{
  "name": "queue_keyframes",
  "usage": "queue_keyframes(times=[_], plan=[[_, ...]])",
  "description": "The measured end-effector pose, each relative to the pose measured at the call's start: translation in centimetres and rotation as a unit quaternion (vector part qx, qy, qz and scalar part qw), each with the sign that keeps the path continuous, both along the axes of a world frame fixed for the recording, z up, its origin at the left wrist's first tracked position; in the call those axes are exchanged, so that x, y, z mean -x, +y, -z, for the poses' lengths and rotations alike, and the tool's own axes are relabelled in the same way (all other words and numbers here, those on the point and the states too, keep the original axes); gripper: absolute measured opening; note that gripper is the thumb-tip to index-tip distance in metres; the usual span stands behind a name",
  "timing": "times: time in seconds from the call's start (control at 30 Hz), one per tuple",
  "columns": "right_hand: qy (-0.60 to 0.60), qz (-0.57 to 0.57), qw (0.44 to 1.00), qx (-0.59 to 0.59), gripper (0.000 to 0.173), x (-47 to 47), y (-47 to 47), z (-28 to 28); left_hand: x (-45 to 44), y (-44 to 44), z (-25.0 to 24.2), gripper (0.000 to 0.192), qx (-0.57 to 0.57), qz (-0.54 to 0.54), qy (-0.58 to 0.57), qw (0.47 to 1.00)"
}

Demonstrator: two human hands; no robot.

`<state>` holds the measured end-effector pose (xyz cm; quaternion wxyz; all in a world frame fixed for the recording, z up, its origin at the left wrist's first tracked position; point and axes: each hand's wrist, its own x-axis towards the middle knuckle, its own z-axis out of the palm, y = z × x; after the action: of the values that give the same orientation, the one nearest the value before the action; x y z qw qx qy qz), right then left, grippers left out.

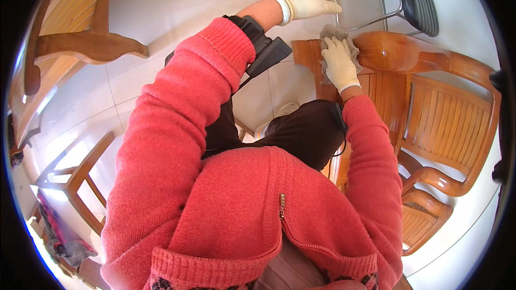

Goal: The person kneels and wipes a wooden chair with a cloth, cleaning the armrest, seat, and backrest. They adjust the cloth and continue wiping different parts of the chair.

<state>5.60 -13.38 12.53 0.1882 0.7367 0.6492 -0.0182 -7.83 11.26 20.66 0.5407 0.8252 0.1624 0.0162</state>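
My right hand (338, 62), in a cream glove with a white cuff, presses a grey-brown cloth (334, 31) against the end of a varnished wooden bench (389, 54). The cloth bunches out around the fingers, beside the bench's glossy rounded armrest. Out over the floor, up and to the left of it, is my left hand (310, 1) in a matching glove. Its fingers are loosely bent with a gap beside the thumb, and nothing shows in its grasp. A black device is strapped to the left wrist.
A chair with a black ribbed cushion (415, 0) and metal-tube legs stands beyond the bench. Slatted wooden backrests (447, 125) run along the right. Another wooden seat (88, 46) and a wooden stool frame (86, 165) are at the left, on pale floor tiles (193, 4).
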Motion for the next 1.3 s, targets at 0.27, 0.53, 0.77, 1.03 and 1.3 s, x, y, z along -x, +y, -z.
queue_keyframes(times=[0.27, 0.53, 0.77, 1.03, 1.3], plan=[[0.171, 0.056, 0.984, -0.009, 0.021, -0.7, -2.6, 0.2, -0.6, 0.3, 0.6, 0.057, -0.014, 0.005, 0.000, 1.000], [0.279, 0.103, 0.947, -0.118, 0.033, -1.2, -5.5, -1.9, -0.7, 0.1, 0.9, 0.057, -0.010, 0.008, -0.011, 1.000], [0.336, 0.191, 0.895, -0.224, 0.038, 0.5, -7.0, -4.2, -1.3, -0.2, 1.5, 0.056, -0.016, 0.005, -0.004, 1.000], [0.572, 0.358, 0.666, -0.317, 0.047, 4.1, -4.6, -7.3, -2.0, -0.5, 1.8, 0.055, -0.013, 0.012, -0.015, 1.000], [0.491, 0.432, 0.611, -0.446, 0.049, 1.4, -13.1, -16.6, -1.7, 0.0, 1.9, 0.053, -0.024, 0.008, -0.016, 1.000]])
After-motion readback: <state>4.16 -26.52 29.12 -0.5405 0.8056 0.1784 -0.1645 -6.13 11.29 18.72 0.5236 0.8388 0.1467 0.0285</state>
